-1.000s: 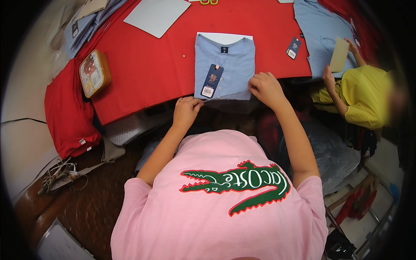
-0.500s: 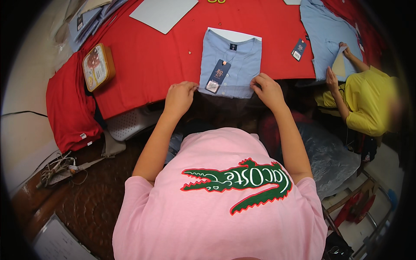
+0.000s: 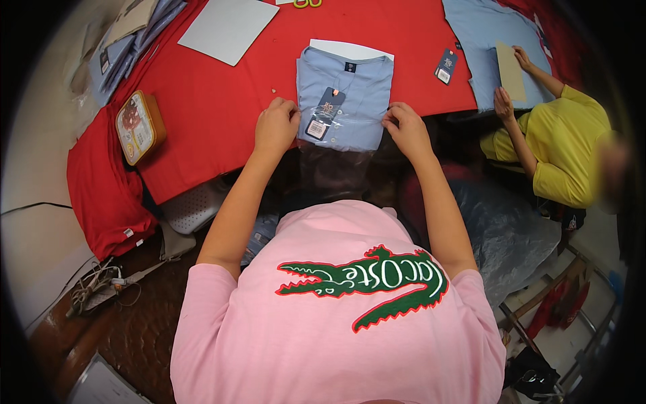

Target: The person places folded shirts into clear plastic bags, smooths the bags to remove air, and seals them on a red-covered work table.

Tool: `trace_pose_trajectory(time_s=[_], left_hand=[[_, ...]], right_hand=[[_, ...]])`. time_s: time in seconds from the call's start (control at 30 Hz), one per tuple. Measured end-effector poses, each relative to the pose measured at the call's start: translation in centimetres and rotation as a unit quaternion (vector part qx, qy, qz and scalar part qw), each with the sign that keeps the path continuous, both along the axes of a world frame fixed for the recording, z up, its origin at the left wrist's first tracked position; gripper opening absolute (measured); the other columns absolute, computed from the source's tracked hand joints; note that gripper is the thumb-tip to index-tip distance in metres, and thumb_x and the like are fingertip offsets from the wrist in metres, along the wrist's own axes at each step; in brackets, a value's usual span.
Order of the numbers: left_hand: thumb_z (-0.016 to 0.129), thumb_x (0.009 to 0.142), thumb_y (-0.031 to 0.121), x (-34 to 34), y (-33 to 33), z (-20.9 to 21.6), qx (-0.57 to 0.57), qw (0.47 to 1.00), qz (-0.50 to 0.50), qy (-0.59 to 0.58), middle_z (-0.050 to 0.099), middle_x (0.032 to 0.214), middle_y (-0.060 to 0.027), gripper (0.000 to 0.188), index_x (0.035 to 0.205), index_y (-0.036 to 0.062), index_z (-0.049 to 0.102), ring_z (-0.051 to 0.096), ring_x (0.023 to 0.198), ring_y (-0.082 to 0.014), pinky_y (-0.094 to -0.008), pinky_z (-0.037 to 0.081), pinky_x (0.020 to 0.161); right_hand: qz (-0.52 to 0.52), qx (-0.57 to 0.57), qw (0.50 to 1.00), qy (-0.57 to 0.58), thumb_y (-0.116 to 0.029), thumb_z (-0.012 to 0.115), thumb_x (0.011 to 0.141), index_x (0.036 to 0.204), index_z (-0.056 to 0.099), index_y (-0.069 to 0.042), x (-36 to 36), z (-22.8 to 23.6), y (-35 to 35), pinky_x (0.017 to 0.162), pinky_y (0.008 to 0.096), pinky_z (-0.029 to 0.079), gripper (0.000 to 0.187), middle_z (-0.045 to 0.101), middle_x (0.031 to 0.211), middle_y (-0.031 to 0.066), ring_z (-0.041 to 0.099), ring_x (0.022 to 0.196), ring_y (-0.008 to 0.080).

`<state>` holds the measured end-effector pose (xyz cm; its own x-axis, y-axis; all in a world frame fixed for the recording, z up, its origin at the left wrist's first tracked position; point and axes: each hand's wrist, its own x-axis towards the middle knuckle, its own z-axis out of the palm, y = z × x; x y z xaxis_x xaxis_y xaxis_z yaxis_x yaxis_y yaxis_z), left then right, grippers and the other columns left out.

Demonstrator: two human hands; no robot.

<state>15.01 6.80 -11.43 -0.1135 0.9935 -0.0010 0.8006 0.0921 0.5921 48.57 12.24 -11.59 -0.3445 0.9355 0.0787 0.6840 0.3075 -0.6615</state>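
Observation:
A folded light-blue shirt [image 3: 371, 87] lies at the front edge of the red-covered table, with a white board [image 3: 350, 50] showing past its collar. On its front rests a dark-blue hang tag [image 3: 328, 111]. A clear plastic bag [image 3: 336, 168] covers the lower part of the shirt and hangs below it over the table edge. Beside the shirt's left edge, my left hand [image 3: 277, 124] is closed in a pinch on the bag's side. My right hand [image 3: 408, 130] pinches the bag at the right edge. The thin film is hard to see between the fingertips.
A white board [image 3: 229, 30] lies at the back left, with yellow scissors handles [image 3: 308, 3] nearby. A yellow-edged tub [image 3: 140, 128] sits at the left edge. Another hang tag [image 3: 445, 66] lies right. A co-worker in yellow [image 3: 565, 148] holds tan card [image 3: 510, 73] over another blue shirt [image 3: 471, 40].
Both hands have moved up along the shirt's sides, and the plastic film now covers more of its lower part. The co-worker's card has been raised more upright.

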Motion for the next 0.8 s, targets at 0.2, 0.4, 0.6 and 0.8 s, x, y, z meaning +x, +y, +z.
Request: trace_pose_trajectory(time_s=[0.2,0.4,0.6,0.8], left_hand=[[0.073,0.089,0.01,0.3,0.9,-0.7,0.129,0.99,-0.046,0.043,0.07,0.131,-0.0148,0.012,0.092,-0.0005,0.069,0.069,0.113,-0.0399,-0.054,0.055,0.097],[0.068,0.09,0.006,-1.8,3.5,-1.2,0.123,0.969,-0.21,0.048,0.069,0.138,-0.0135,0.014,0.103,-0.001,0.067,0.066,0.127,-0.0369,-0.0499,0.051,0.108],[0.068,0.09,0.007,-1.5,6.4,-1.8,0.09,0.985,-0.145,0.01,0.071,0.118,-0.0136,0.015,0.103,0.0008,0.069,0.067,0.113,-0.0346,-0.0472,0.053,0.101],[0.071,0.087,0.012,-2.9,8.4,2.1,0.011,0.963,-0.263,0.062,0.067,0.104,-0.015,0.014,0.096,0.0028,0.072,0.067,0.105,-0.0357,-0.0463,0.053,0.095]], right_hand=[[-0.005,0.098,0.993,-0.064,-0.009,0.08,0.084,0.087,0.067,-0.003,-1.4,0.9,0.8,0.096,0.0453,0.058,0.015,0.071,0.139,0.013,0.067,0.123,0.0343],[0.113,0.051,0.99,-0.07,-0.006,0.08,0.084,0.085,0.066,-0.002,0.1,0.6,4.7,0.103,0.0443,0.055,0.014,0.069,0.146,0.0145,0.067,0.124,0.0358],[0.074,-0.025,0.995,-0.058,-0.009,0.079,0.085,0.097,0.072,-0.002,-0.8,1.2,7.3,0.098,0.047,0.055,0.016,0.076,0.124,0.0127,0.069,0.116,0.0364],[0.16,0.016,0.986,-0.049,-0.024,0.08,0.092,0.118,0.076,-0.004,0.7,2.3,10.5,0.098,0.0471,0.054,0.033,0.077,0.12,0.013,0.071,0.107,0.0353]])
